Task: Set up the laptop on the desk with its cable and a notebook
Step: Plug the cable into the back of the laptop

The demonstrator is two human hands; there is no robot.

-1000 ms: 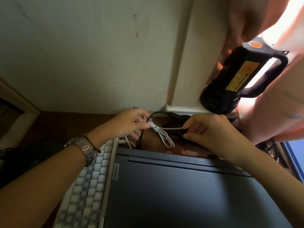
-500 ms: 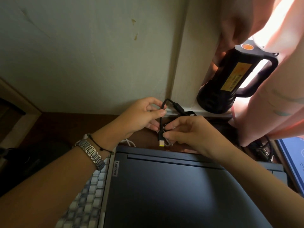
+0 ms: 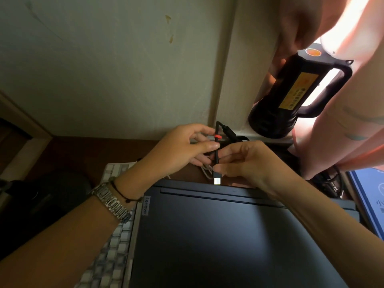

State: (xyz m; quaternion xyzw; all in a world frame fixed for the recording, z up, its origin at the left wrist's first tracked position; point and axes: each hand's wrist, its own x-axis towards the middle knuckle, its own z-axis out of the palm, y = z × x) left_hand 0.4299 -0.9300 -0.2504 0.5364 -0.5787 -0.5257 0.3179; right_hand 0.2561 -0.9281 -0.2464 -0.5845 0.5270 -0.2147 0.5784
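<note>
1. At the back edge of the desk, in the head view, both hands hold the black cable just above the closed laptop.
2. A second ago the hands pulled on a white cord. Now that white cord lies on the desk under the hands, and they hold the black cable in its place.
3. The left hand pinches the cable near its red band, thumb and fingers closed on it.
4. The right hand is closed on the cable lower down. The plug hangs down with its light tip just over the laptop's back edge.
5. The laptop lid says "Lenovo" near its back left corner.
6. A black lamp leans on the ledge at the back right. It has a yellow label, but the writing is too small to read.
7. A white keyboard lies touching the laptop's left edge, partly under the left arm, which wears a metal watch.
8. The desk is dark brown wood. Behind it is a pale wall with a few small stains. A pink curtain hangs at the right.
</note>
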